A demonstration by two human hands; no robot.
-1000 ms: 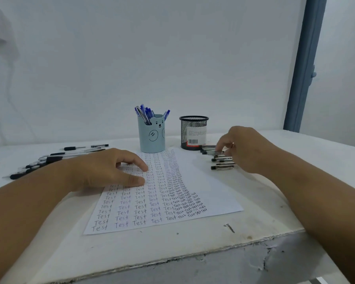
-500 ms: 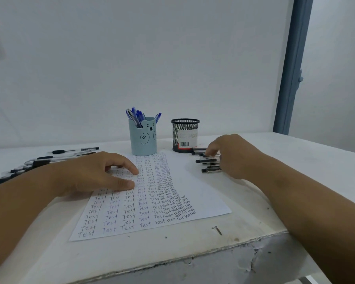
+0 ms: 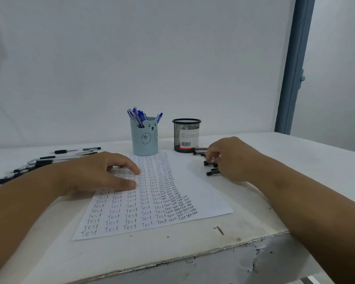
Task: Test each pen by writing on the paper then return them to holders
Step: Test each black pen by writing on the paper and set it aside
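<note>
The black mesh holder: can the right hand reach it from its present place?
Probably yes. The right hand rests on the black pens just beside the black mesh holder, and nothing stands between them; its open top is free.

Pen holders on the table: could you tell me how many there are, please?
2. The blue bear holder stands at the paper's far edge, with blue pens in it. The black mesh holder stands just right of it, apparently empty.
</note>
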